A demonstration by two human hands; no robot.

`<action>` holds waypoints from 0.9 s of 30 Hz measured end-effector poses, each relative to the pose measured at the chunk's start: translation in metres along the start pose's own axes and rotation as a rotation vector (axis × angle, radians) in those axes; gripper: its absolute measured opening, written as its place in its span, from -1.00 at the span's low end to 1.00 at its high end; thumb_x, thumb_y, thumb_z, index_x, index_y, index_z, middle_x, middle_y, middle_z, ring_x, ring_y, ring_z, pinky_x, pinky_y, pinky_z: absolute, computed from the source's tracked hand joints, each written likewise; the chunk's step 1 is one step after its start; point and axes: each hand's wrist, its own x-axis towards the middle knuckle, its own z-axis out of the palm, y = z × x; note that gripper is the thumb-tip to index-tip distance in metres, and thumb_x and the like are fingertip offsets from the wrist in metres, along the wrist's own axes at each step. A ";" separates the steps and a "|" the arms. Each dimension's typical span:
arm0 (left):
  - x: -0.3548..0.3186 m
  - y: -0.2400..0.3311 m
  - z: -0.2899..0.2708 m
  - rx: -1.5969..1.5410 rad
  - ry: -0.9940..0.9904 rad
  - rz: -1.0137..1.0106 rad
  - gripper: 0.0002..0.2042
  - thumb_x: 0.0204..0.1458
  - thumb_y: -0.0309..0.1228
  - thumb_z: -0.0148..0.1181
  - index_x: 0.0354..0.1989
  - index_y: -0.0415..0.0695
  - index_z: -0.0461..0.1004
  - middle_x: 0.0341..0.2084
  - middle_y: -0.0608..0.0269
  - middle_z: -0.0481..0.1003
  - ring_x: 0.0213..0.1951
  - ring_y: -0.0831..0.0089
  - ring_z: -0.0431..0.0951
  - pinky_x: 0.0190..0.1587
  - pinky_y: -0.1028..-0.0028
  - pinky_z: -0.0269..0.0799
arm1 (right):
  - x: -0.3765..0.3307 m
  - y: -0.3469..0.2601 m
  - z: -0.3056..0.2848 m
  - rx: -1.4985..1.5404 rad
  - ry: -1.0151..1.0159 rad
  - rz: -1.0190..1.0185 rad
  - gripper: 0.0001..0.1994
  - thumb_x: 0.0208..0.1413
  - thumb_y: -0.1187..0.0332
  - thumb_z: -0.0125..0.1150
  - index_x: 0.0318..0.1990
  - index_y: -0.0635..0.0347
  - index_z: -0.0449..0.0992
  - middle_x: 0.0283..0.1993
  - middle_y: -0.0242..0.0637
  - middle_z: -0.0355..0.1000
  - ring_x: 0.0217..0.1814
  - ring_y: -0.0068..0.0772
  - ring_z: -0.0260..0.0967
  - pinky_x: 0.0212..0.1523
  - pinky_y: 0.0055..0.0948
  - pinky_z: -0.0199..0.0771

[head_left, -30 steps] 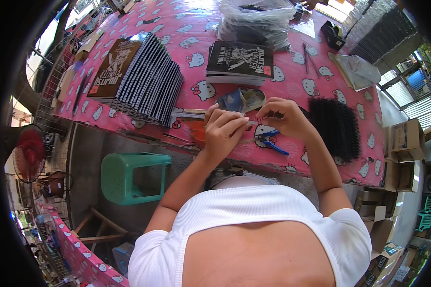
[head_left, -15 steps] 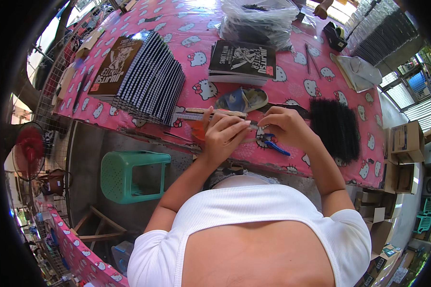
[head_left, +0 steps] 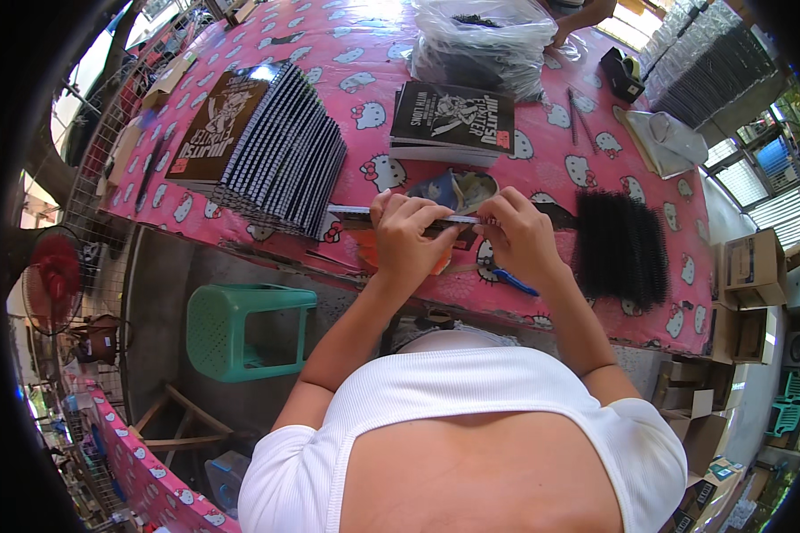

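Observation:
My left hand is closed around a thin book, held nearly edge-on over the table's near edge. At the book's right end my right hand pinches with thumb and fingers along the bound edge; any coil there is too small to make out. Pliers with blue handles lie just below my right hand. Something orange shows under the book. Behind my hands sits a blue and tan item, partly covered. A pile of black spiral binding coils lies to the right.
Spiral-bound books are stacked at left; a smaller book stack lies ahead. Beyond are a clear plastic bag, a co-worker's arm and a black tape dispenser. A green stool stands below the table.
The book has turned in my left hand, and my right hand has shifted slightly left against its edge. The co-worker's arm has come in beside the plastic bag.

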 end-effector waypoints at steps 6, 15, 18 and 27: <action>0.000 -0.004 0.005 -0.012 0.016 -0.007 -0.79 -0.37 -0.33 0.42 -0.48 -0.02 0.59 -0.52 0.41 0.52 -0.34 0.40 0.44 0.05 0.27 0.12 | 0.006 -0.004 -0.005 0.010 -0.024 0.089 -0.88 -0.07 0.36 0.26 -0.35 0.11 0.51 -0.44 -0.28 0.36 -0.40 -0.11 0.42 -0.43 -0.24 0.40; 0.000 -0.008 0.011 -0.032 0.065 0.066 -0.82 -0.28 -0.36 0.39 -0.41 0.05 0.61 -0.48 0.46 0.54 -0.34 0.46 0.44 0.04 0.27 0.07 | 0.007 -0.001 0.007 -0.011 0.193 0.104 -0.85 -0.03 0.35 0.25 -0.30 0.11 0.44 -0.36 -0.28 0.35 -0.41 -0.07 0.42 -0.43 -0.21 0.42; 0.000 -0.008 0.009 -0.043 0.038 0.055 -0.82 -0.26 -0.36 0.39 -0.41 0.05 0.61 -0.47 0.47 0.54 -0.35 0.48 0.44 0.03 0.28 0.07 | 0.001 -0.002 0.004 -0.087 0.008 0.155 -0.85 0.00 0.34 0.23 -0.30 0.13 0.44 -0.33 -0.27 0.35 -0.34 -0.06 0.42 -0.37 -0.21 0.43; 0.000 0.000 0.008 -0.086 0.053 -0.061 -0.69 -0.26 -0.38 0.39 -0.25 0.00 0.54 -0.51 0.48 0.53 -0.36 0.48 0.45 0.04 0.25 0.07 | 0.011 -0.003 -0.005 -0.025 -0.125 0.150 -0.85 0.01 0.35 0.23 -0.28 0.14 0.44 -0.29 -0.26 0.35 -0.26 -0.08 0.41 -0.31 -0.19 0.39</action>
